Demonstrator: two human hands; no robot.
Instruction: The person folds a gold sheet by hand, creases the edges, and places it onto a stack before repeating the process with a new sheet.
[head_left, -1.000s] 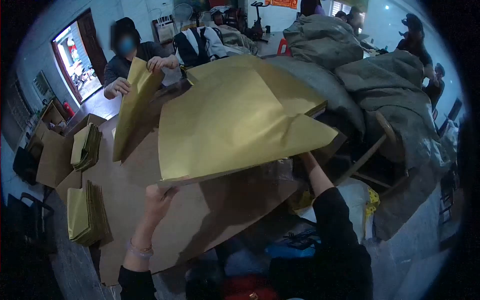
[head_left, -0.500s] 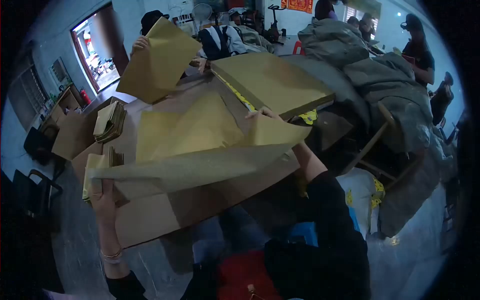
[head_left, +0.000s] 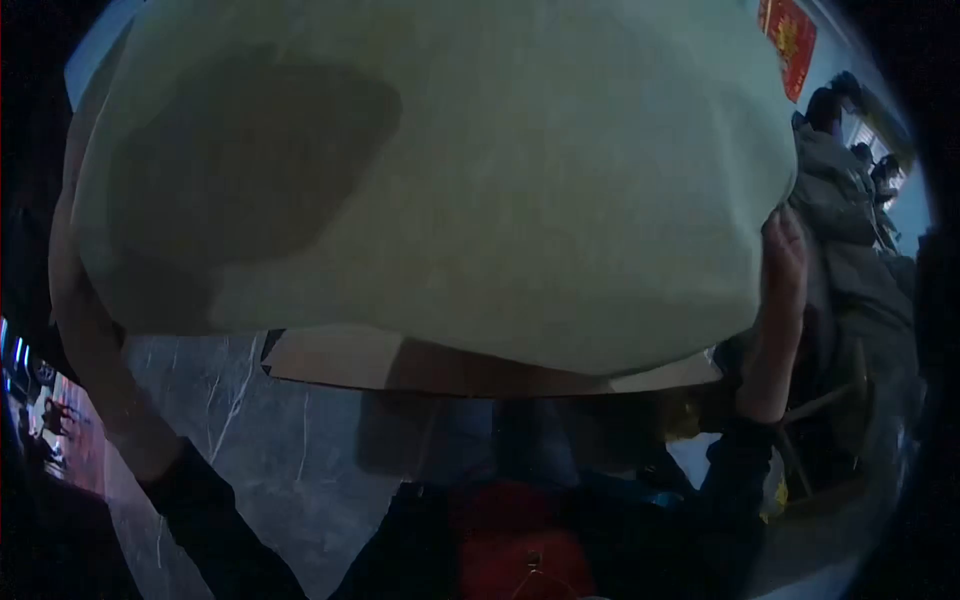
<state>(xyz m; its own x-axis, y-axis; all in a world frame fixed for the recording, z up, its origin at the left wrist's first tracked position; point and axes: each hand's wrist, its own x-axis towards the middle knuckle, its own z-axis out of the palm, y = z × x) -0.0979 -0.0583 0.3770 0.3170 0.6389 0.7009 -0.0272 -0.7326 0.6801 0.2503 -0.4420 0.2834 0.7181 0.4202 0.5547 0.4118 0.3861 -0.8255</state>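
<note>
A large sheet of kraft paper [head_left: 560,190] is raised close in front of me and fills most of the view, its lower edge curving loosely. My right hand [head_left: 784,255] grips its right edge, fingers closed at the border. At the far left, my left hand [head_left: 66,225] is closed at the opposite edge; its fingers are mostly hidden by the paper. Below the sheet shows the front strip of the brown cardboard table covering [head_left: 330,358]. A dark shadow lies over the upper left of the paper.
Grey cloth-like heaps [head_left: 850,200] rise at the right, with people [head_left: 826,108] behind them. A red poster [head_left: 790,45] hangs on the wall. Wooden bars [head_left: 825,405] stand low at the right. Grey floor [head_left: 250,420] lies below.
Both my hands have lifted the paper sheet up toward the camera and spread it wide. It now hides the tabletop, the stacks and the person opposite.
</note>
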